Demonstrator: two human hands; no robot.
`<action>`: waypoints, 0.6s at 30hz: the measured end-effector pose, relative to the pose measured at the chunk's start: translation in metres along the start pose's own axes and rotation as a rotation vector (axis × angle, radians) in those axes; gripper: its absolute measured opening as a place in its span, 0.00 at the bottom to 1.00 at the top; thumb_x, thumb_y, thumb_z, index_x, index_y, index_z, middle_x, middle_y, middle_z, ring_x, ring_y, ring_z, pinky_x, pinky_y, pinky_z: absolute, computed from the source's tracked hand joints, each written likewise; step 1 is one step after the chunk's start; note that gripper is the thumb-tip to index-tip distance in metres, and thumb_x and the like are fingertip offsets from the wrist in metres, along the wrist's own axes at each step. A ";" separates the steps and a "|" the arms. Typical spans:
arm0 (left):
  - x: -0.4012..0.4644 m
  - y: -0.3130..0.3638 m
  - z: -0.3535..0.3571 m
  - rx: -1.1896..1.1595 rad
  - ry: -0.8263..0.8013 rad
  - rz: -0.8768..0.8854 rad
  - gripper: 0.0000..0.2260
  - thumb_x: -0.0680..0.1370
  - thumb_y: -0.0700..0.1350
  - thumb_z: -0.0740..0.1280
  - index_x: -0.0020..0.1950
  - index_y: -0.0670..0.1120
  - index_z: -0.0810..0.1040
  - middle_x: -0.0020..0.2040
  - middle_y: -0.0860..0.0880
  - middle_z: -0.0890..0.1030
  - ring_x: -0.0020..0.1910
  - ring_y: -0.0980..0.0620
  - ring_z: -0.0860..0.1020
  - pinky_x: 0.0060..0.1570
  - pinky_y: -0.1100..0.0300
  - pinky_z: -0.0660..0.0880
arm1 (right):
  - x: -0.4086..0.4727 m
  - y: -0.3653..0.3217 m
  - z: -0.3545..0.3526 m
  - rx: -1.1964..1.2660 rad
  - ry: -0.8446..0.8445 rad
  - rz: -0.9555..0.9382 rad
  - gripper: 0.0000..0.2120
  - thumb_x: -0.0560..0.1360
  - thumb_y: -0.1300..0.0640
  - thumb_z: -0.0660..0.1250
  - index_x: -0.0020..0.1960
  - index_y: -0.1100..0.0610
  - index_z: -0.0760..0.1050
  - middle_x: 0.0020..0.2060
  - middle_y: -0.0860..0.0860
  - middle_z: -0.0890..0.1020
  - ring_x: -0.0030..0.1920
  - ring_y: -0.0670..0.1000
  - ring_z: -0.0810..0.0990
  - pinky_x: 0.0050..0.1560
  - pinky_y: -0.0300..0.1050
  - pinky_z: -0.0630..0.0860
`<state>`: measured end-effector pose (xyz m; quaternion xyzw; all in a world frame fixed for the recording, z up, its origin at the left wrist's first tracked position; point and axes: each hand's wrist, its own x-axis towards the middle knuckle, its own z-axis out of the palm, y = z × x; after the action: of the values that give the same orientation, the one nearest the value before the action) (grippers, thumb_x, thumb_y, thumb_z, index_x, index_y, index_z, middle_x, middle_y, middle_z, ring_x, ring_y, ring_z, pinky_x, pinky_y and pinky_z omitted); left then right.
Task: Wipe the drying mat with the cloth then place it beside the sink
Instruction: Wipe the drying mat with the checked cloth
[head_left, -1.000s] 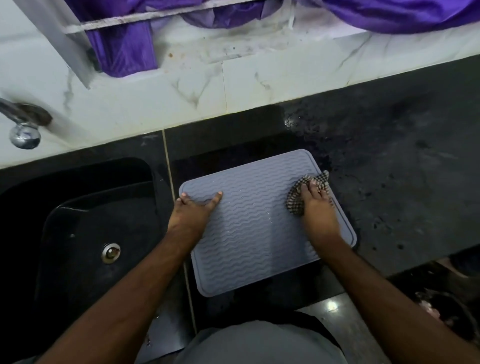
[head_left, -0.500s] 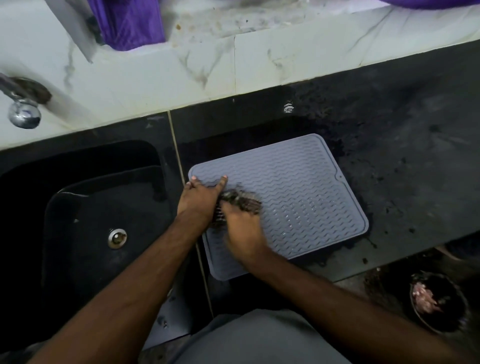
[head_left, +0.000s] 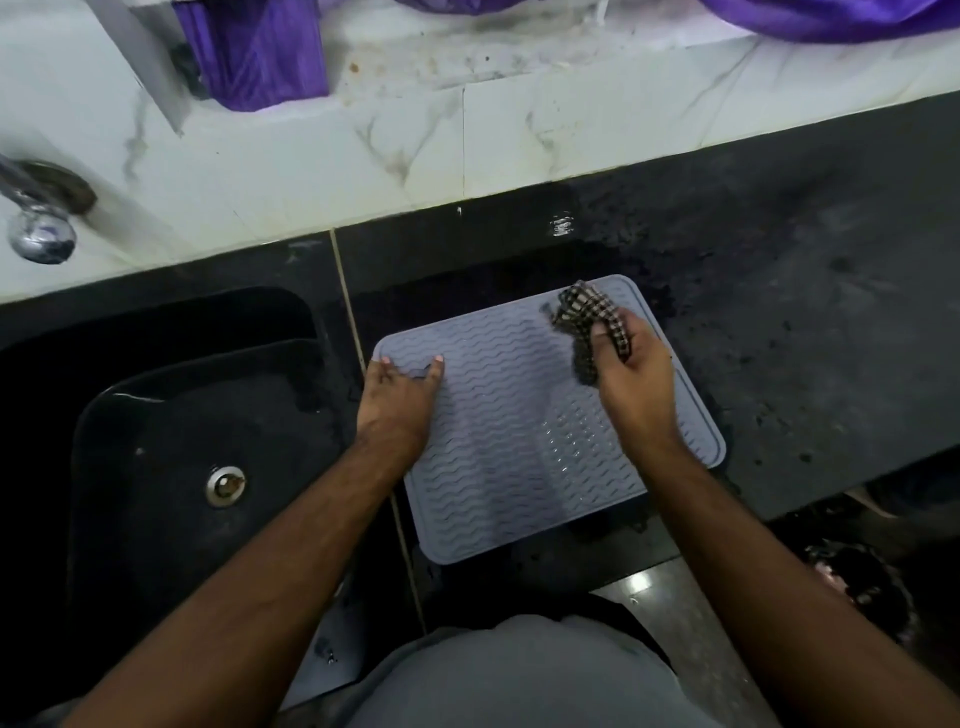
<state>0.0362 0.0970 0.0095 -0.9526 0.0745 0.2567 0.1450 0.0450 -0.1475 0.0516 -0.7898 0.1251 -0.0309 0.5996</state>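
The checked cloth (head_left: 589, 322) is gripped in the right hand (head_left: 631, 374): the fingers are curled round it, and the bunched fabric is held at the far right corner of the drying mat (head_left: 498, 457). Whether the cloth is pressed on the mat or raised just above it cannot be told from this view. Half a second ago the cloth was held at the near left of the mat, touching the other hand; a second ago it was at the right edge. A full pass across the ribbed surface and back is thus indicated, and the wiping step is judged to be well under way.

To the left of the grip, the left hand (head_left: 400, 395) is laid flat on the mat's left edge, with fingers spread and straight, holding nothing. The mat is pinned by this pressure, and its position has stayed the same throughout both passes. Between the two hands, and nearer the person than the grip, a patch of wet glints is seen on the ribs; this area is judged to need another pass.

The mat is laid on the dark counter (head_left: 779, 312), its left edge just beside the sink (head_left: 197, 415), with a narrow strip of counter between. Wet marks are seen on the counter beyond the grip. A tap (head_left: 41, 228) is mounted on the marble wall (head_left: 571, 140) beyond the sink, and purple fabric (head_left: 254, 52) is hung above.

Since the mat already lies beside the sink, only a small final placement is judged to remain after wiping.
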 end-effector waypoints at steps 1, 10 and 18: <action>0.000 -0.001 0.001 0.005 0.010 -0.001 0.45 0.79 0.48 0.68 0.82 0.48 0.36 0.77 0.27 0.56 0.79 0.32 0.53 0.79 0.41 0.46 | 0.006 0.007 -0.001 -0.070 0.019 -0.053 0.13 0.81 0.53 0.63 0.66 0.51 0.76 0.56 0.46 0.83 0.57 0.45 0.81 0.59 0.51 0.80; 0.024 -0.036 0.017 -0.188 -0.023 0.215 0.61 0.65 0.51 0.81 0.82 0.50 0.38 0.81 0.45 0.33 0.81 0.45 0.37 0.77 0.46 0.41 | -0.034 0.081 0.066 -0.612 -0.105 -0.159 0.27 0.80 0.62 0.61 0.79 0.57 0.62 0.78 0.51 0.62 0.80 0.51 0.54 0.79 0.52 0.45; 0.032 -0.056 0.030 -0.459 -0.021 0.349 0.64 0.61 0.51 0.84 0.82 0.45 0.42 0.82 0.43 0.38 0.81 0.45 0.39 0.77 0.49 0.42 | -0.080 0.061 0.121 -0.512 -0.414 -0.379 0.25 0.78 0.59 0.63 0.75 0.54 0.69 0.73 0.48 0.72 0.76 0.49 0.65 0.77 0.52 0.59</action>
<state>0.0617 0.1575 -0.0185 -0.9305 0.1760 0.2979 -0.1201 -0.0185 -0.0300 -0.0321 -0.9128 -0.1433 0.0512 0.3790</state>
